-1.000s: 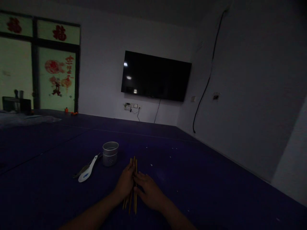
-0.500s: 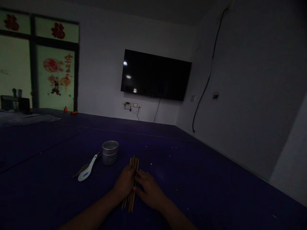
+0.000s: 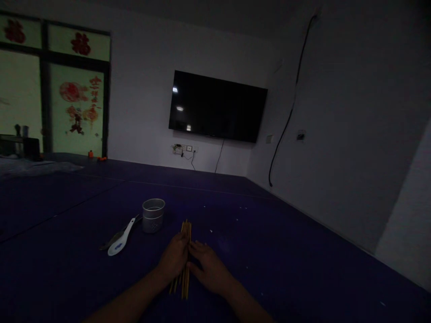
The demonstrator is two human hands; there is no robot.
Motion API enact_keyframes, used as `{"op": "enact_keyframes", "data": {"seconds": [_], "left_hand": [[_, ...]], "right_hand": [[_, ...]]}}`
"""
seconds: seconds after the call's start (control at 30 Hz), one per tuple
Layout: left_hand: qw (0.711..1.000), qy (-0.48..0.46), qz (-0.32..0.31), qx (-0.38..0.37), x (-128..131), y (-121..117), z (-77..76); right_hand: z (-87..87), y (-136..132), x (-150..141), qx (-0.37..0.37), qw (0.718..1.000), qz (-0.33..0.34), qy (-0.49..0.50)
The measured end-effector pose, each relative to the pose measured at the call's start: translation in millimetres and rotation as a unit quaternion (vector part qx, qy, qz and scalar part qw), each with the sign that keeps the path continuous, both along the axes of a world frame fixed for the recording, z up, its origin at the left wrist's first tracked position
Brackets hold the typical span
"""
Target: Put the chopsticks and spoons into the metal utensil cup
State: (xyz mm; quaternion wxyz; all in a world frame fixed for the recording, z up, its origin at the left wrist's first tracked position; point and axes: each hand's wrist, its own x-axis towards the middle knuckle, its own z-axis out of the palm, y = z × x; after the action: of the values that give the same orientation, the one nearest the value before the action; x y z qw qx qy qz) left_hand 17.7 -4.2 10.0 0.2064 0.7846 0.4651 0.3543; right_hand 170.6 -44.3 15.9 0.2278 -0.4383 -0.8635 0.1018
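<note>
A bundle of several chopsticks (image 3: 185, 282) lies lengthwise on the dark blue table (image 3: 286, 260), pointing away from me. My left hand (image 3: 174, 256) is closed round the bundle's middle from the left. Against its right side rests my right hand (image 3: 207, 268), fingers stretched out and touching the sticks. A grey metal cup (image 3: 153, 216) with small holes low in its wall stands upright beyond my left hand. Left of the cup lies a white spoon (image 3: 121, 240) with a blue mark in its bowl, partly over a darker utensil (image 3: 109, 243) whose kind I cannot make out.
Clear plastic sheeting (image 3: 37, 166) lies at the far left near a dark box (image 3: 31, 148). Small orange objects (image 3: 102, 158) sit at the far edge. White specks (image 3: 211, 231) dot the table. A wall with a television (image 3: 218, 107) borders the back; a black cable (image 3: 286, 123) hangs at right.
The chopsticks' far ends have drawn closer together between my hands. My right hand stays pressed to the bundle's side. The view has shifted very slightly.
</note>
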Motion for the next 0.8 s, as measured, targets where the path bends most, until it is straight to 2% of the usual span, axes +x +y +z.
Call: {"op": "enact_keyframes", "data": {"seconds": [0.2, 0.43, 0.63, 0.8], "left_hand": [[1.0, 0.012, 0.009, 0.013, -0.5, 1.3, -1.1], [1.0, 0.01, 0.008, 0.006, -0.3, -1.5, 4.2], [0.999, 0.029, 0.04, 0.005, -1.1, -0.6, 0.8], [0.999, 0.022, 0.02, 0.02, -3.3, 0.9, -1.0]], "right_hand": [[-1.7, 1.5, -0.1, 0.001, 1.0, 0.003, 0.004], [1.2, 1.4, -1.1, -0.006, 1.0, 0.007, 0.005], [2.3, 1.5, -1.3, -0.009, 1.0, 0.011, 0.005], [0.3, 1.0, -1.9, -0.003, 1.0, 0.0, 0.003]]}}
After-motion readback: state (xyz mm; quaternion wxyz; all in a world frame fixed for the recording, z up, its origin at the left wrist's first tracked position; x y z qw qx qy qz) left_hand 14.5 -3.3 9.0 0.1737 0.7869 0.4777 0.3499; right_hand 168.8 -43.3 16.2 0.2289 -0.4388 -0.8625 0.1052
